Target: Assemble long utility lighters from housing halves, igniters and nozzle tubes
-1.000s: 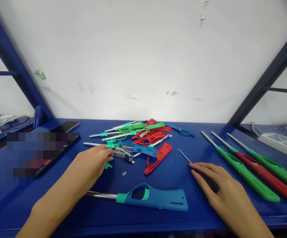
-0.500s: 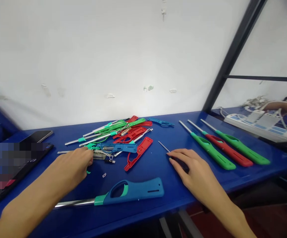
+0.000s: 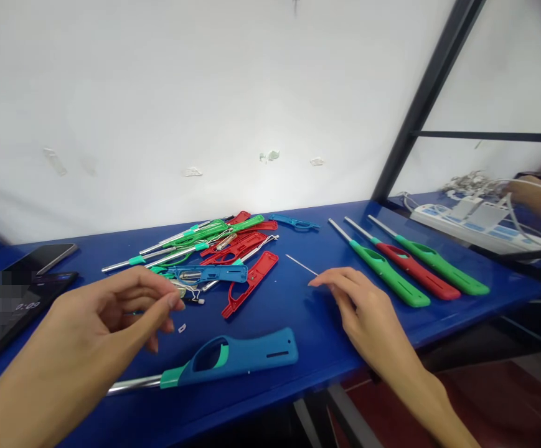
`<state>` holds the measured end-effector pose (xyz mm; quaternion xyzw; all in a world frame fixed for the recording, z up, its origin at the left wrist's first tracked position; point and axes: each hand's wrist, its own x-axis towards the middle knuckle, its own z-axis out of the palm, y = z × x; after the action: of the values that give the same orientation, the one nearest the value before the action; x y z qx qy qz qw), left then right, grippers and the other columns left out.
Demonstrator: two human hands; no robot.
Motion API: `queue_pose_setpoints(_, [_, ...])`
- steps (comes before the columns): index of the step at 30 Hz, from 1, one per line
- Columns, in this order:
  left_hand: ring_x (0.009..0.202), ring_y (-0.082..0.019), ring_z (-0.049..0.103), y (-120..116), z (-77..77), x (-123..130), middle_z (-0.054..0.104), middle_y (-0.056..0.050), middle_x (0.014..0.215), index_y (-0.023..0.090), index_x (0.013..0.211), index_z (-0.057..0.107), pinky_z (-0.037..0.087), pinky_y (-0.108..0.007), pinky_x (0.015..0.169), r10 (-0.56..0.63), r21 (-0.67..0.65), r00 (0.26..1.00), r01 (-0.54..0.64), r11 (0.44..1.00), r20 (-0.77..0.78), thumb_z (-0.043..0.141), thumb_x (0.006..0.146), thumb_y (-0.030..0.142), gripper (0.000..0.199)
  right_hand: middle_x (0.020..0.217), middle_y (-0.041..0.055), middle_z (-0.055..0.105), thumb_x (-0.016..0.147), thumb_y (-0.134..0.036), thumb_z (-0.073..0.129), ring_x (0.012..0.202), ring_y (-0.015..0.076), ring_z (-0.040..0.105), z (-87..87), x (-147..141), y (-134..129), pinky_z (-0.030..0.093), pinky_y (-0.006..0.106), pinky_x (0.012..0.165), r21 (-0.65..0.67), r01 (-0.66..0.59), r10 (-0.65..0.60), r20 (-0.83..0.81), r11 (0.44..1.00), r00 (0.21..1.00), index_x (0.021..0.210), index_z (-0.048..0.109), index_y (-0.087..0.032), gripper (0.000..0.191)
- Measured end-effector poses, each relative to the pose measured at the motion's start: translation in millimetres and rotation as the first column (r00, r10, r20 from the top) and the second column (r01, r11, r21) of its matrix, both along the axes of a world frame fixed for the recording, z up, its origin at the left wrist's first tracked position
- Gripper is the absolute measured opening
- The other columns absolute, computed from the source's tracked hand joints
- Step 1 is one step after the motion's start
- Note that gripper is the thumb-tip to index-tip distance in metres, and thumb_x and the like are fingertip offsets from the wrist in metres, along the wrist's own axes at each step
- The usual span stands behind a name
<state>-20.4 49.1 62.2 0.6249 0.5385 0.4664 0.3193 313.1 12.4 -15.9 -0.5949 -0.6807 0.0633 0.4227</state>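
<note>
Steady near lighter (image 3: 251,356) with loosely curled, seemingly empty left hand (image 3: 111,330); guide screwdriver (image 3: 301,264) with arched right hand (image 3: 363,305), unclear if gripping.

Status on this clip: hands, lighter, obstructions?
Left hand half open, nothing visible in it. Right hand at thin metal shaft, grip unclear. Blue lighter lying between them. Left hand partly hiding loose lighter parts.

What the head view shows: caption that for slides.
Bare hands at a blue table: long blue plastic lighter in front of opened red plastic casings.
</note>
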Motion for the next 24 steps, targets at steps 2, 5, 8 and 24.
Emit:
queue_pose_setpoints(2, [0.051,-0.020,0.066,-3,-5.3,5,0.074,0.000,0.063,0.031,0.092,0.082,0.056,-0.024,0.048,-0.054,-0.007,0.998,0.054,0.999,-0.045,0.090,0.075,0.054,0.030,0.115,0.0084,0.074,0.110,-0.020,0.037,0.097,0.0228,0.071,1.7,0,-1,0.057,0.039,0.089,0.013,0.004,-0.004,-0.042,1.000,0.999,0.115,0.077,-0.027,0.040])
queue_pose_setpoints(5, [0.060,-0.022,0.072,-5,-11.8,16,0.077,-0.001,0.069,0.031,0.109,0.083,0.060,-0.026,0.052,-0.004,-0.015,0.998,0.003,1.000,-0.062,0.087,0.079,0.061,0.043,0.111,0.0078,0.074,0.111,-0.023,0.039,0.087,0.0199,0.070,4.7,3,-1,0.059,0.035,0.082,0.030,0.018,-0.015,-0.107,0.999,0.994,0.124,0.076,-0.027,0.040])
queue_pose_setpoints(8, [0.062,-0.022,0.075,-9,-16.0,36,0.080,-0.004,0.075,0.027,0.100,0.085,0.058,-0.025,0.048,0.002,-0.011,1.000,-0.002,1.000,-0.026,0.084,0.083,0.061,0.038,0.112,0.0063,0.079,0.112,-0.032,0.048,0.102,0.0218,0.075,8.2,11,-2,0.061,0.035,0.092,0.019,-0.023,0.028,-0.273,1.000,0.962,0.130,0.077,-0.028,0.034])
queue_pose_setpoints(24, [0.066,-0.016,0.074,-17,-31.7,99,0.075,-0.004,0.077,0.021,0.088,0.085,0.044,-0.013,0.039,-0.089,-0.224,0.859,0.230,0.947,0.504,0.095,0.078,0.052,0.034,0.071,0.0017,0.073,0.103,-0.043,0.073,0.069,0.0200,0.070,32.3,-23,-42,0.058,0.029,0.061,0.313,-0.164,0.314,-0.526,0.936,0.790,0.084,0.082,-0.031,0.024])
